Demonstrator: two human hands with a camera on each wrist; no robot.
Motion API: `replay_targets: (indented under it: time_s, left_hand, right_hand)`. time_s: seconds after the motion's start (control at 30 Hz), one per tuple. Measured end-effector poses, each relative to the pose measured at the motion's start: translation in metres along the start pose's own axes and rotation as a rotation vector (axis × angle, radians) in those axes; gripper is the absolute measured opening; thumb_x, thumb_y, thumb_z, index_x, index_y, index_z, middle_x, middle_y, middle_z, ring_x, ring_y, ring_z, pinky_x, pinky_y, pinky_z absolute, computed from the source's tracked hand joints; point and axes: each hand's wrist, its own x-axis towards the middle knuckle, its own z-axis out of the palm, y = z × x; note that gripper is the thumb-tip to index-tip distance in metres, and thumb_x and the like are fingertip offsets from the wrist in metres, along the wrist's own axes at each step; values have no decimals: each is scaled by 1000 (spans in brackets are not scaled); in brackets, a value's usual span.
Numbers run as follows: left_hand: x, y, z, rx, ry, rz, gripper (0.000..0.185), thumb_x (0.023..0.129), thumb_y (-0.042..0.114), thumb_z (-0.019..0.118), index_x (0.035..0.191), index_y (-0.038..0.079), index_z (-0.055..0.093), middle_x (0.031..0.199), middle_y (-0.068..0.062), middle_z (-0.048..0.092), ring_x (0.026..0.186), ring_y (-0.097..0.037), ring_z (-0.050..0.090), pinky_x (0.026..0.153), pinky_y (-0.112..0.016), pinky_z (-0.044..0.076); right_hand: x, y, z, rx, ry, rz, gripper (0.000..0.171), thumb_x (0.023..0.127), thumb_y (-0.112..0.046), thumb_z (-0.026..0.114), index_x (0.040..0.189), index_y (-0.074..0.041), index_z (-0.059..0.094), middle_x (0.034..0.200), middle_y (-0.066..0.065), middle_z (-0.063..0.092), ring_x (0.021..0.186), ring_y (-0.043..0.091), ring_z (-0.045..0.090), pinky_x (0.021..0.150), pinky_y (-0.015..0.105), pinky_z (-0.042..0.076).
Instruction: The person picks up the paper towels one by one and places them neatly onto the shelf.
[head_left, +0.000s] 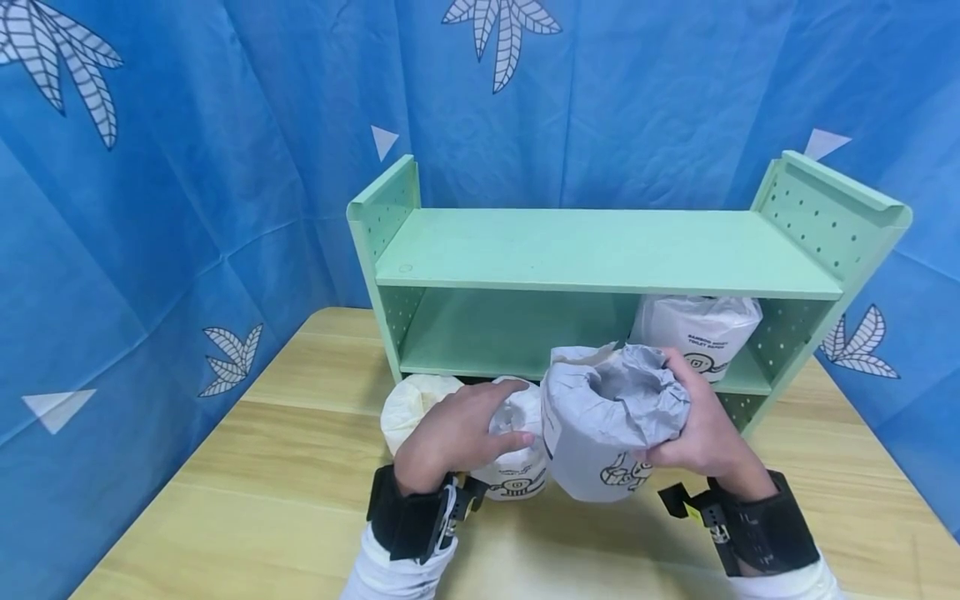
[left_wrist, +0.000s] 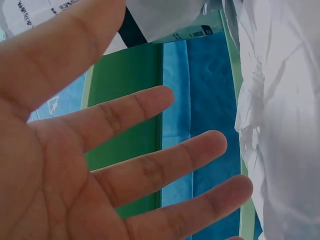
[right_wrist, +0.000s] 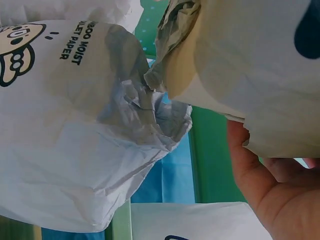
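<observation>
My right hand (head_left: 705, 429) grips a paper-wrapped toilet roll (head_left: 592, 454) by its right side, lifted in front of the green shelf. Its crumpled top and hollow core face up. In the right wrist view, the thumb and fingers of the right hand (right_wrist: 260, 190) curl against the wrapped roll (right_wrist: 260, 65). My left hand (head_left: 461, 429) hovers over the other rolls with its fingers spread, and in the left wrist view they hold nothing. Close below it stands a white wrapped roll (head_left: 517, 482) with a printed cartoon. Partly behind the left hand is a cream-topped roll (head_left: 405, 412).
A light green two-tier shelf unit (head_left: 600, 250) with perforated side panels stands on the wooden table (head_left: 300, 483). Another wrapped roll (head_left: 693, 333) sits at the right end of its lower level. A blue patterned curtain (head_left: 637, 100) hangs behind and to the sides.
</observation>
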Motion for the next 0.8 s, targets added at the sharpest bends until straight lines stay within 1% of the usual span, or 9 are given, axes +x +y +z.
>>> replay_targets:
  time_s: [0.1, 0.17, 0.3, 0.5, 0.7, 0.8]
  left_hand:
    - [0, -1, 0, 0, 0, 3, 62, 90, 41, 68, 142, 16, 47, 139, -9, 54, 127, -30, 49, 102, -48, 41]
    - [0, -1, 0, -2, 0, 2, 62, 89, 41, 68, 142, 16, 48, 138, -8, 54, 127, -29, 49, 101, -48, 42]
    - [0, -1, 0, -3, -2, -3, 62, 89, 41, 68, 142, 16, 48, 138, -8, 54, 127, -29, 49, 101, -48, 42]
    - [-1, -1, 1, -4, -4, -6, 62, 90, 41, 68, 143, 16, 48, 139, -8, 54, 127, -29, 48, 102, -48, 41]
    - [-1, -1, 0, -6, -8, -8, 63, 90, 41, 68, 143, 16, 47, 140, -7, 53, 128, -28, 48, 103, -47, 41]
    - [-1, -1, -1, -5, -8, -13, 63, 89, 41, 68, 143, 16, 47, 140, -7, 53, 128, -28, 48, 103, -47, 41]
  right_hand:
    - [1, 1, 0, 28, 15, 0, 86, 43, 10, 77, 123, 0, 49, 112, 3, 60, 97, 14, 56, 87, 21, 46]
    - [2, 1, 0, 28, 18, 6, 84, 44, 10, 77, 122, -1, 50, 111, 2, 61, 97, 14, 56, 87, 21, 46]
    - [4, 2, -1, 31, 17, -5, 82, 45, 10, 78, 120, -1, 49, 111, 1, 61, 97, 14, 57, 87, 21, 47]
    - [8, 4, -2, 73, 10, -38, 85, 45, 11, 78, 125, 0, 49, 115, 2, 61, 100, 14, 57, 89, 22, 47]
    - [10, 4, -5, 49, 36, -54, 87, 45, 11, 77, 126, -1, 49, 115, 0, 62, 99, 13, 57, 88, 20, 47]
    - [12, 4, -5, 41, 44, -42, 87, 45, 11, 76, 126, -4, 49, 115, -1, 62, 98, 13, 57, 87, 20, 47]
